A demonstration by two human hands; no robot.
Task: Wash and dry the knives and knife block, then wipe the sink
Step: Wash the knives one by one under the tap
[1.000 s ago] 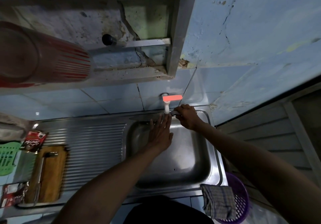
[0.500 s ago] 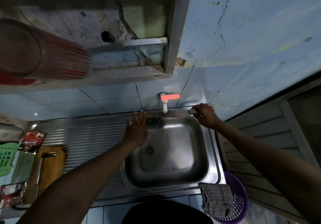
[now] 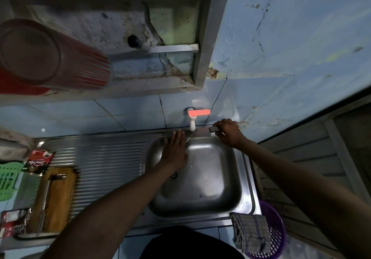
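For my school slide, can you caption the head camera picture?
Right hand holds a knife under the tap while the flat left hand rubs its blade over the sink.

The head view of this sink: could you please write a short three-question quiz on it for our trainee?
1. True or false: the right hand grips the handle of the knife.
2. Where does the checked cloth hang?
A. over the tap
B. at the sink front right corner
C. on the wooden block
3. Fill in: the left hand lies flat with fingers ____.

Key: 1 true; 2 B; 3 straight.
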